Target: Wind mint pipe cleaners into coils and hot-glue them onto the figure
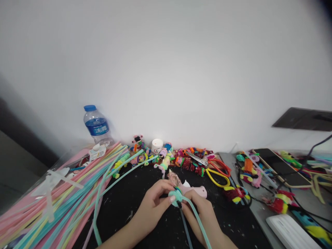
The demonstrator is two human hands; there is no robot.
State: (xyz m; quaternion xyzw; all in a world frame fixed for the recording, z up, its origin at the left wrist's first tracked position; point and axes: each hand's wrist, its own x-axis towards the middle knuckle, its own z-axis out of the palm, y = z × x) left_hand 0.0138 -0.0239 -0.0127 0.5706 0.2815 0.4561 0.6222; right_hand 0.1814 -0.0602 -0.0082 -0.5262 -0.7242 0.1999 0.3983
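Between my two hands is a small coiled mint-green pipe cleaner piece point(176, 196) with dark bits on it. My left hand point(153, 202) pinches its left side between thumb and fingers. On the other side my right hand point(201, 211) grips the same piece, fingers closed. A long mint-green tail point(198, 221) runs from it over my right hand and down. A grey-blue strand point(184, 224) hangs below, between the hands. Just behind the fingers lies a pale pink hot glue gun point(198, 191), partly hidden, with a crusted, dirty nozzle end.
Bundled pastel pipe cleaners point(75, 193) cover the left side. A water bottle point(96, 126) stands by the wall. Finished pipe cleaner figures point(166, 155) line the back beside scissors point(218, 169). To the right are a phone point(281, 167), a white device point(290, 233) and black cables.
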